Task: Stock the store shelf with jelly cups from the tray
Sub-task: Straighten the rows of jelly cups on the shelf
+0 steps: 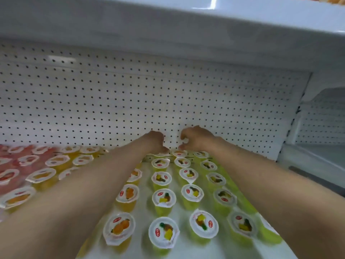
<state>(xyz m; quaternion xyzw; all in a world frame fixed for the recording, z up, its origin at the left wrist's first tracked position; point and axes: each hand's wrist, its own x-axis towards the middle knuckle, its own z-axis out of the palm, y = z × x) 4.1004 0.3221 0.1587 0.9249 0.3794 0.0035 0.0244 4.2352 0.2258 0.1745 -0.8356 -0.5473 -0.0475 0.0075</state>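
Both hands reach to the shelf's rear. The left hand [155, 142] has its fingers curled down onto a back-row cup [161, 153], mostly hidden; the right hand [195, 138] is curled just above another back-row cup [179, 153], contact unclear. Nearer than the hands, yellow-green jelly cups [164, 198] stand in rows on the white shelf [144, 186]. Left of them sit orange cups [119, 228], then red ones [7, 175]. A pegboard panel [130, 94] stands directly behind the hands.

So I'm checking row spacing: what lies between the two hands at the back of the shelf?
In the head view, only bare white pegboard shows between the left hand and right hand; a pineapple jelly cup sits just below the gap.
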